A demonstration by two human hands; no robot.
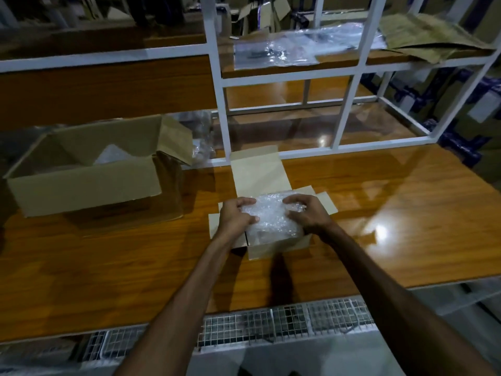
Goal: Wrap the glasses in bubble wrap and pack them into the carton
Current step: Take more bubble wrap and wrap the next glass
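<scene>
A small open carton (271,246) stands on the wooden table in front of me, its flaps spread outward and its back flap (257,172) upright. A bubble-wrap bundle (271,217) sits in the carton's mouth, filling most of it. My left hand (237,215) grips the bundle's left end, thumb on top. Over the right end, my right hand (306,210) is curled around the wrap. The glasses inside the wrap are hidden.
A larger open carton (89,185) with some bubble wrap inside stands at the left. A white metal shelf frame (344,126) rises behind, holding clear plastic sheets (284,48) and brown paper (433,36). A wire-mesh tray (271,327) runs under the table's near edge.
</scene>
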